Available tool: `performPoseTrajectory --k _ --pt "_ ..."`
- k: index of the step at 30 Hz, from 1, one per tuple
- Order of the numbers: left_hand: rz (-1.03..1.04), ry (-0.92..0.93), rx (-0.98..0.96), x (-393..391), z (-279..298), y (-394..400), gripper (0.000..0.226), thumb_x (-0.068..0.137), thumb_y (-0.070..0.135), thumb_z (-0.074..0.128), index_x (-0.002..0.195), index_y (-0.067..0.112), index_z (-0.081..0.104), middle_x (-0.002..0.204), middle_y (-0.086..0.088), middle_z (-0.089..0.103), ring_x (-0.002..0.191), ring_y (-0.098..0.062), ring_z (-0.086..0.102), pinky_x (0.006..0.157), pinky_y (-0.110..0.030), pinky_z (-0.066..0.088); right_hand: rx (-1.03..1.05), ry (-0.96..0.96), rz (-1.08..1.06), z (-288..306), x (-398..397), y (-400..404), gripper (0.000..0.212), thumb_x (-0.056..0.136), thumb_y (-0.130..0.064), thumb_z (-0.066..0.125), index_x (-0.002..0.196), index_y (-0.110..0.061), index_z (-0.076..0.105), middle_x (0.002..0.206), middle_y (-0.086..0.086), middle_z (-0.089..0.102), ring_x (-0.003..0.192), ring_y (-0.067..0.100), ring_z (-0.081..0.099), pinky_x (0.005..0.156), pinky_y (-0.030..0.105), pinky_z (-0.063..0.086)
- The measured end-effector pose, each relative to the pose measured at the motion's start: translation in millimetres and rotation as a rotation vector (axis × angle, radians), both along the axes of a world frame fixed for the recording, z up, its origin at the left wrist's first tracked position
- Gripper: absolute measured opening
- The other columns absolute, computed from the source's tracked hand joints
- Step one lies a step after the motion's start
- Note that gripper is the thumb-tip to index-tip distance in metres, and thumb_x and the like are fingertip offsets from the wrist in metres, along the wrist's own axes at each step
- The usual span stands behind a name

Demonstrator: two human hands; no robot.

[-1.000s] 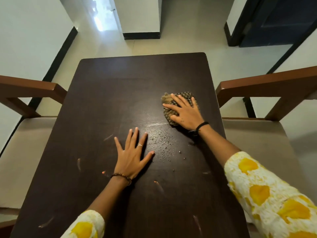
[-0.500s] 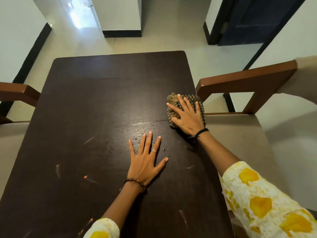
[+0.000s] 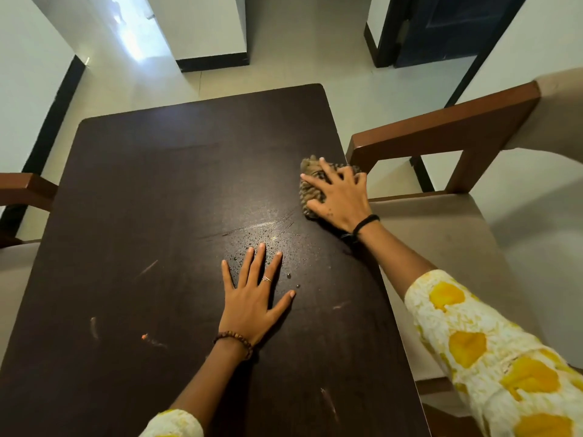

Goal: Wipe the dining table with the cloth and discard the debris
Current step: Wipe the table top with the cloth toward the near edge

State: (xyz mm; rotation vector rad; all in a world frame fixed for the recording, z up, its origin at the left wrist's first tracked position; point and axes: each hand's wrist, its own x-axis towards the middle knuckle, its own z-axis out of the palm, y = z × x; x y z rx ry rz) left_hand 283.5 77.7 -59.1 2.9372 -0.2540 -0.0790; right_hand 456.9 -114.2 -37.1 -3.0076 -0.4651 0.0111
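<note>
Right hand is gripping the bunched cloth, fingers curling over it, at the table's right edge, right of frame centre. Left hand is lying flat, fingers spreading wide, palm down at lower centre. Water droplets are sitting between the hands. A wooden chair is standing just beside the cloth.

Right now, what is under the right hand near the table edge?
Under the right hand lies a bunched brownish cloth on the dark table, at its right edge. The fingers curl into it. Anything under the cloth is covered and cannot be seen.
</note>
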Motion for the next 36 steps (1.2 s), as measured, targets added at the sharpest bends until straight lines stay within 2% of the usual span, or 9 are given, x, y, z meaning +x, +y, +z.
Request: performPoseTrajectory --k 7,11,14,17,21,26,28,32,36 --pt "0.009 0.016 0.003 0 1 0 0.069 0.088 0.069 0.014 0.145 0.03 0.019 0.151 -0.005 0.019 0.139 -0.02 0.011 0.108 -0.052 -0.005 0.058 0.041 -0.141 -2 -40 -7 0.064 0.078 -0.056 0.03 0.139 -0.04 0.033 0.154 0.007 0.021 0.121 0.032 0.034 0.095 0.046 0.025" --pt "0.008 0.011 -0.001 1 2 0 0.069 0.088 0.068 0.014 0.144 0.028 0.022 0.15 -0.006 0.023 0.138 -0.024 0.018 0.108 -0.052 -0.005 0.085 0.0 -0.138 -6 -89 -13 0.065 0.076 -0.057 0.028 0.138 -0.039 0.037 0.151 0.009 0.028 0.118 0.032 0.038 0.092 0.047 0.026" --pt "0.006 0.007 -0.013 1 1 0 0.07 0.088 0.068 0.014 0.144 0.027 0.023 0.151 -0.007 0.024 0.138 -0.025 0.018 0.108 -0.053 -0.009 0.048 -0.066 -0.136 -11 -103 -14 0.065 0.075 -0.058 0.031 0.135 -0.037 0.041 0.147 0.011 0.035 0.128 0.036 0.036 0.103 0.062 0.014" --pt "0.004 0.009 -0.017 2 -1 0 0.071 0.087 0.068 0.015 0.144 0.027 0.023 0.151 -0.007 0.023 0.139 -0.024 0.017 0.107 -0.058 -0.006 0.033 -0.026 -0.137 -10 -88 -10 0.07 0.077 -0.064 0.024 0.141 -0.038 0.03 0.153 0.011 0.023 0.139 0.034 0.021 0.104 0.063 -0.001" --pt "-0.001 0.005 -0.008 1 -1 0 0.072 0.086 0.068 0.016 0.144 0.027 0.023 0.151 -0.007 0.021 0.139 -0.024 0.015 0.106 -0.058 -0.007 0.047 0.032 -0.183 -6 -55 -2 0.067 0.084 -0.064 0.03 0.144 -0.038 0.02 0.156 0.009 0.008 0.143 0.031 0.006 0.108 0.062 -0.001" --pt "-0.022 0.006 -0.004 1 -2 3 0.074 0.083 0.069 0.012 0.145 0.028 0.018 0.153 -0.003 0.01 0.139 -0.019 0.001 0.104 -0.054 -0.018 0.019 0.025 -0.187 -6 -58 1 0.064 0.089 -0.057 0.039 0.146 -0.035 0.017 0.157 0.009 0.006 0.143 0.031 0.005 0.109 0.061 -0.001" --pt "-0.051 0.02 -0.003 1 -1 7 0.076 0.081 0.069 0.007 0.145 0.029 0.012 0.152 0.0 0.0 0.139 -0.016 -0.005 0.105 -0.052 -0.02 0.003 0.012 -0.191 -8 -73 2 0.065 0.087 -0.059 0.036 0.145 -0.035 0.018 0.157 0.009 0.007 0.143 0.031 0.008 0.109 0.061 -0.001" --pt "-0.102 0.028 -0.118 -9 7 28 0.077 0.083 0.067 0.002 0.146 0.023 0.014 0.154 -0.003 0.007 0.141 -0.017 0.002 0.11 -0.042 -0.016 -0.006 0.014 -0.227 -9 -112 4 0.074 0.078 -0.067 0.017 0.145 -0.037 0.018 0.156 0.009 0.009 0.143 0.03 0.009 0.109 0.06 -0.001" --pt "-0.056 -0.006 -0.173 -27 13 73 0.069 0.089 0.061 0.015 0.145 0.021 0.016 0.153 -0.003 0.011 0.141 -0.015 0.004 0.112 -0.039 -0.012 -0.009 0.001 -0.286 -8 -135 6 0.076 0.076 -0.067 0.013 0.145 -0.036 0.02 0.156 0.01 0.013 0.142 0.031 0.012 0.109 0.059 -0.001"
